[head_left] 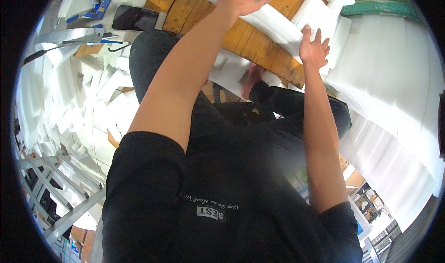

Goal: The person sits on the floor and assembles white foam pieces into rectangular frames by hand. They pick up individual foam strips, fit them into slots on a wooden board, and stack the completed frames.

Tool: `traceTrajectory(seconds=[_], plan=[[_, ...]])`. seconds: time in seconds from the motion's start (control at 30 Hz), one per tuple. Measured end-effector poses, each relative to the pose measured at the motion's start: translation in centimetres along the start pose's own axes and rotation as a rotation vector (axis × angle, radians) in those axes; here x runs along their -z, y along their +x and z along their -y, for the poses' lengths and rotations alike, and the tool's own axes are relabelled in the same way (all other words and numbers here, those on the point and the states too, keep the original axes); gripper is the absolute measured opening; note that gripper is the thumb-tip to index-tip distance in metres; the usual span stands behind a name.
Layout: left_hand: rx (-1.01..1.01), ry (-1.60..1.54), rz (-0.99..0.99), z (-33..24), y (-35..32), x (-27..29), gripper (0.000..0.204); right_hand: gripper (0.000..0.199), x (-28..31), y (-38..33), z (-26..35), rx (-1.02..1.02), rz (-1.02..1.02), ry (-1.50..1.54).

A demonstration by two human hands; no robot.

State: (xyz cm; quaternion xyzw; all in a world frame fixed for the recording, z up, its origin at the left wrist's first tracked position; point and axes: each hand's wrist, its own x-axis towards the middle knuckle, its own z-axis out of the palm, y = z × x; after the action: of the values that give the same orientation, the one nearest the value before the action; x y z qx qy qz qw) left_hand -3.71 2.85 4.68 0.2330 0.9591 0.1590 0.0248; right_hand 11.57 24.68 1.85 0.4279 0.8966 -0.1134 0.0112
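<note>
A white foam piece (277, 28) made of long strips lies on the brown wooden table (259, 45) in front of me. My left hand (237, 0) is at its left end, thumb stretched out to the right; the upper edge of the picture cuts off some fingertips. Spread fingers mark my right hand (315, 53), which rests at the foam's near right corner. Both palms are turned down, so what lies under them is hidden. Neither hand shows anything gripped in it.
Right of the table hangs a large white foam sheet (384, 54), below a green rim (380, 8). A dark flat screen device (135, 18) and a blue tool (95, 6) lie at the far left. White foam scraps (97, 87) litter the floor by a metal rack (69, 207).
</note>
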Motion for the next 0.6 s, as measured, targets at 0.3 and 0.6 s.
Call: traceTrajectory(seconds=[0.3, 0.6], plan=[[-0.007, -0.045, -0.082, 0.2, 0.3, -1.4, 0.063, 0.09, 0.2, 0.7, -0.1, 0.028, 0.007, -0.013], [-0.002, -0.008, -0.147, -0.3, -0.5, -1.0, 0.06, 0.089, -0.1, 0.9, -0.2, 0.021, 0.002, -0.007]])
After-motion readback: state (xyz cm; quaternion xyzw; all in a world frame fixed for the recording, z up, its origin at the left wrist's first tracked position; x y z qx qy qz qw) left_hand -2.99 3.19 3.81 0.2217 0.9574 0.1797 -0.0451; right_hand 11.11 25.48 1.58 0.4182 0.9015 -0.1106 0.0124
